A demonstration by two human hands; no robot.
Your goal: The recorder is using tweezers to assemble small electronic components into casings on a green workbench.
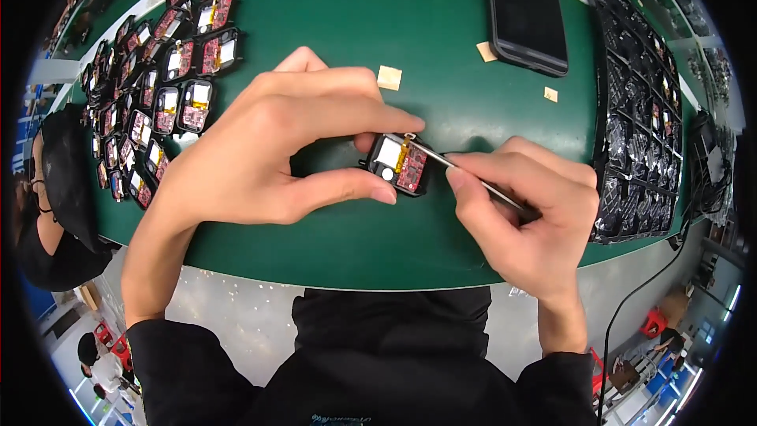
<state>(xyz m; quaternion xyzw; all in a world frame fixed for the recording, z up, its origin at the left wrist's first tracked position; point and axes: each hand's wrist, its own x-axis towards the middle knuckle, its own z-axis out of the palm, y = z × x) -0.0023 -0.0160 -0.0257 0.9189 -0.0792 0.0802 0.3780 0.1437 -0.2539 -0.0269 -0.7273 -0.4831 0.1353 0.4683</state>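
My left hand (pixel 292 138) grips a small open black device housing (pixel 400 163) by its edges, thumb at the near left side and index finger at the top. Inside it show a red circuit board, a white rectangular part and a yellow flex strip. My right hand (pixel 532 213) is closed round a thin pair of metal tweezers (pixel 489 187), held like a pen. The tweezers' tip meets the upper edge of the housing, close to a small white piece near the yellow strip. Whether the tip pinches that piece is too small to tell.
Many similar open housings (pixel 196 105) crowd the green table's (pixel 315 256) left side. A dark phone-like slab (pixel 527 12) lies at the back right, near small beige squares (pixel 389 77). A black compartment tray (pixel 640 126) stands at the right. Another person's arm (pixel 49 225) is at far left.
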